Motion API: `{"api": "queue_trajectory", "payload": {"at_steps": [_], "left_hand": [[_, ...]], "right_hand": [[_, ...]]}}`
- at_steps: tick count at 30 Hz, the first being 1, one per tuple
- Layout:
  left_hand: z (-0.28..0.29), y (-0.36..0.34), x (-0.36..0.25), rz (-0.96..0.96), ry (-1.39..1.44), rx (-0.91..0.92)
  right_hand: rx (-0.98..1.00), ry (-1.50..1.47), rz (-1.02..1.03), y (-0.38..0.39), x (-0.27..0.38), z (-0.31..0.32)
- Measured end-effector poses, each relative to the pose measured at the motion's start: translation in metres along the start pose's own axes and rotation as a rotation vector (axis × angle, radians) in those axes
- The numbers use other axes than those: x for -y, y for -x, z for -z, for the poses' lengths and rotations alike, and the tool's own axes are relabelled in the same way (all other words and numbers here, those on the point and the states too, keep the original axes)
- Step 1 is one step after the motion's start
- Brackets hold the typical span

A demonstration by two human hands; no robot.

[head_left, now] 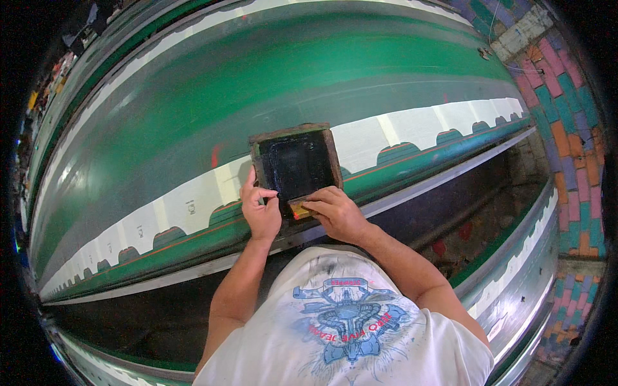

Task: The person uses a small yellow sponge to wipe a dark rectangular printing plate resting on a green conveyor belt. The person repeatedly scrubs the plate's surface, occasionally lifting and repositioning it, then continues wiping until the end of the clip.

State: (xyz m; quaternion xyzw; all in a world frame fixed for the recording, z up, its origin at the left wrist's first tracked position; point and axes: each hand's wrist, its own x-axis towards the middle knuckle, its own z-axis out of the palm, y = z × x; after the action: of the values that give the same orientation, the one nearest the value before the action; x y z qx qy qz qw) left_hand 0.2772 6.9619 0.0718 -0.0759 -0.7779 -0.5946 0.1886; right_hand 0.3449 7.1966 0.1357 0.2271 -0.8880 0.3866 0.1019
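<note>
A small wooden screen-printing frame (290, 131) rests flat over the white fabric pieces along the near side of the green table. Its inner area is dark and looks wet with ink. My left hand (259, 209) grips the frame's lower left corner, thumb and forefinger pinched together and a finger lying along the outer side. At the near edge of the frame, my right hand (335, 211) is closed on a small squeegee (300, 210) with a yellow-orange handle. The squeegee's blade is hidden.
White fabric pieces (418, 128) with curved cutouts run along the long green table (399, 58), and several carry small dark marks. A pale rail (450, 172) borders its near edge. Another similar table (515, 283) stands nearer, at right. Coloured paving bricks (566, 128) lie to the right.
</note>
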Motion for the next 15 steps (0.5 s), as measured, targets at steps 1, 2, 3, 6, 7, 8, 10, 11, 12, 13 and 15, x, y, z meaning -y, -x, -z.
{"api": "queue_trajectory", "payload": {"at_steps": [1,2,3,6,7,8,10,11,12,13,15], "left_hand": [[-0.017,0.001,-0.004,-0.005,0.002,0.004],[-0.036,0.003,-0.007,-0.024,-0.005,0.003],[-0.054,0.005,-0.010,-0.046,-0.014,0.002],[-0.113,0.015,-0.013,0.034,0.043,-0.004],[-0.130,0.019,-0.011,0.060,0.061,-0.007],[-0.148,0.021,-0.009,0.114,0.120,-0.016],[-0.172,0.024,-0.006,0.181,0.159,-0.006],[-0.181,0.025,-0.005,0.250,0.178,-0.002],[-0.188,0.027,-0.006,0.222,0.128,0.001],[-0.192,0.029,-0.006,0.238,0.150,0.003],[-0.197,0.031,-0.009,0.295,0.196,0.009]], "right_hand": [[-0.018,-0.011,-0.002,0.007,-0.010,0.010],[-0.023,-0.011,-0.002,0.015,-0.020,0.021],[-0.031,-0.013,0.000,0.022,-0.031,0.035],[-0.054,-0.007,-0.002,0.044,-0.066,0.076],[-0.060,-0.005,-0.004,0.052,-0.075,0.088],[-0.064,-0.030,-0.002,0.059,-0.085,0.100],[-0.049,-0.051,-0.006,0.070,-0.100,0.121],[-0.034,-0.054,-0.008,0.072,-0.107,0.130],[-0.029,-0.054,0.000,0.073,-0.113,0.136],[-0.021,-0.068,0.018,0.073,-0.119,0.141],[0.004,-0.073,0.032,0.074,-0.127,0.148]]}}
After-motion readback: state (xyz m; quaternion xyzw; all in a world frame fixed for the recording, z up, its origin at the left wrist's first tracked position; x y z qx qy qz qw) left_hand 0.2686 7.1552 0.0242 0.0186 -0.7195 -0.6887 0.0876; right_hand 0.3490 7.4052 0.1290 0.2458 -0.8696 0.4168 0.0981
